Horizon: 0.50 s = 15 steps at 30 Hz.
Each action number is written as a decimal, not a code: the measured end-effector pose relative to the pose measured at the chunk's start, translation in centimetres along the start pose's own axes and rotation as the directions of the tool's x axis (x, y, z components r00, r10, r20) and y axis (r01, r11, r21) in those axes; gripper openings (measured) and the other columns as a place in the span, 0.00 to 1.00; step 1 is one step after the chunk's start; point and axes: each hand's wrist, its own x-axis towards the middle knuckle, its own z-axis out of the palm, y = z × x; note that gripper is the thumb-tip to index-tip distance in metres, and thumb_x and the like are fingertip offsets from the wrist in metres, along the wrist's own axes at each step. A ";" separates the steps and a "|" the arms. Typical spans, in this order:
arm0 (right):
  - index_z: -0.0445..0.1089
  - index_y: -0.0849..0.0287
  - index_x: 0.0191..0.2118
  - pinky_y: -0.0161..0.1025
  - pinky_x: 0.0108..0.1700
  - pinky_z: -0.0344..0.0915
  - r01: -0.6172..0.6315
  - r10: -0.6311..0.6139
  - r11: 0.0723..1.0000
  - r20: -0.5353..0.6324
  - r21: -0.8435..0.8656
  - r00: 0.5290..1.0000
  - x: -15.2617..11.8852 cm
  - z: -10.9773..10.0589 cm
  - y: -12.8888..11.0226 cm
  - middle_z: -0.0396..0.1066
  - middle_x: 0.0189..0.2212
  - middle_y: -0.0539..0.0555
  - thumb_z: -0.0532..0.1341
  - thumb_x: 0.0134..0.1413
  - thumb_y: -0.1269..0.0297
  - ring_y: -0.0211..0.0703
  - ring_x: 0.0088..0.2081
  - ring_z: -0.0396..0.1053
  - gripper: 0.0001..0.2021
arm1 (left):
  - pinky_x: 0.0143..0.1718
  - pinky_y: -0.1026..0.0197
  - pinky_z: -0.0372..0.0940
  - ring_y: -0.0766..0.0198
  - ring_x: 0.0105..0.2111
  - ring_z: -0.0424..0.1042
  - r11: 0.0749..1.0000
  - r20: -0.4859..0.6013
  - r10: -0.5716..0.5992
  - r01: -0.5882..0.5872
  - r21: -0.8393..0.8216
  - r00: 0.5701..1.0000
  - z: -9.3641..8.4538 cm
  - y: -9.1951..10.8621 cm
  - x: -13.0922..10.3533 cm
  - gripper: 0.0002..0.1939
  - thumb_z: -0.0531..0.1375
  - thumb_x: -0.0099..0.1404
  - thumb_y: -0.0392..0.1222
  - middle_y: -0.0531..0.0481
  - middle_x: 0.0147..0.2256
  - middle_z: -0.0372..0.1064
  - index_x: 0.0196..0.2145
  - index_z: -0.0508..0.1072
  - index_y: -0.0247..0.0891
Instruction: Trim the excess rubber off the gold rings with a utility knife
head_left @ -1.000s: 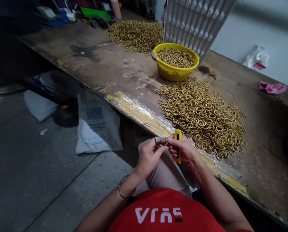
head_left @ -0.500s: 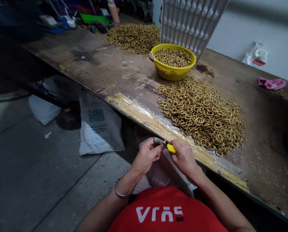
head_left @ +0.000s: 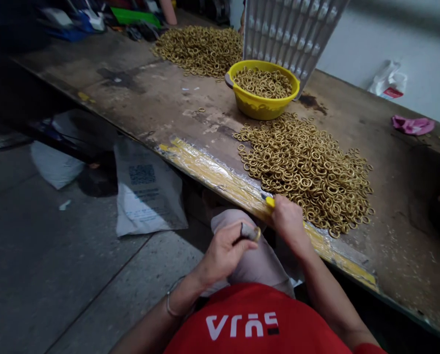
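My left hand (head_left: 221, 253) is over my knee, with thumb and forefinger pinching a small brass-coloured ring (head_left: 257, 234). A grey cover (head_left: 247, 231) wraps the forefinger. At the table's front edge, my right hand (head_left: 289, 219) is closed around a yellow-handled tool (head_left: 270, 201) whose dark tip points left; its exact kind is hard to make out. Just beyond the right hand spreads a pile of brass-coloured rings (head_left: 311, 167). Behind this pile stands a yellow basin (head_left: 262, 109) full of similar rings.
A second ring pile (head_left: 201, 49) lies farther back beside an upright ribbed translucent panel (head_left: 278, 37). Yellow tape (head_left: 212, 169) covers part of the table edge. A pink cloth (head_left: 413, 125) lies at right. A printed white sack (head_left: 149, 196) stands on the floor.
My hands have moved apart. The right hand carried the yellow-handled tool up and away toward the ring pile, while the left lowered slightly with the ring in its pinch.
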 end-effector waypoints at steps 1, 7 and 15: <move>0.70 0.61 0.42 0.38 0.30 0.51 -0.026 0.026 1.000 -0.022 -0.011 0.999 0.5 -0.2 0.4 0.76 0.36 0.59 0.52 0.64 0.75 0.44 0.33 0.72 0.10 | 0.33 0.63 0.61 0.64 0.29 0.64 0.999 0.054 -0.019 0.021 -0.032 0.998 0.1 0.1 -0.1 0.06 0.64 0.61 0.38 0.50 0.28 0.68 0.26 0.73 0.37; 0.71 0.59 0.42 0.38 0.30 0.52 -0.011 0.005 0.998 -0.113 -0.055 0.994 2.7 -1.1 0.8 0.72 0.42 0.58 0.55 0.61 0.75 0.43 0.35 0.71 0.09 | 0.20 0.68 0.49 0.72 0.20 0.50 0.871 0.042 -0.270 0.262 -0.415 0.962 0.4 -2.8 0.3 0.17 0.67 0.60 0.53 0.58 0.22 0.56 0.30 0.70 0.36; 0.71 0.60 0.44 0.36 0.34 0.61 0.045 -0.057 0.993 -0.106 -0.112 0.993 5.5 0.0 -0.1 0.71 0.41 0.60 0.52 0.66 0.75 0.45 0.39 0.73 0.11 | 0.16 0.72 0.43 0.75 0.19 0.54 0.700 0.122 -0.377 0.369 -0.611 0.918 0.0 -3.0 1.2 0.22 0.71 0.55 0.52 0.55 0.26 0.63 0.38 0.70 0.36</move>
